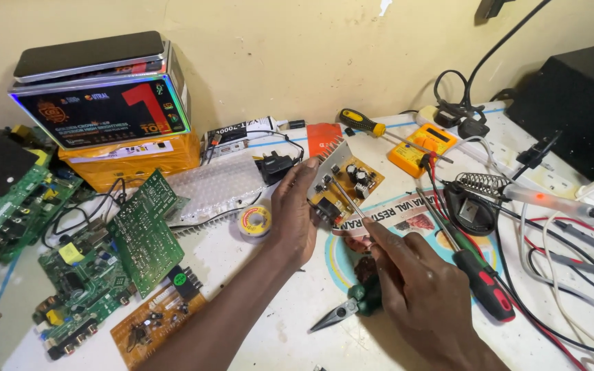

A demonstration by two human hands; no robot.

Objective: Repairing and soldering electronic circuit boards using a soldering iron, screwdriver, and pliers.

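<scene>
From the head camera, my left hand is closed around the edge of a small orange circuit board with a metal heat sink, holding it tilted just above the counter at about the middle of the view. My right hand, at five o'clock from the board, pinches thin metal tweezers whose tips touch the board's components. Below the right hand, at six o'clock, pliers with green handles lie on the counter. At three o'clock from that hand lies a red-handled screwdriver. A roll of solder sits just at nine o'clock of my left hand. A green circuit board leans further off at nine o'clock.
</scene>
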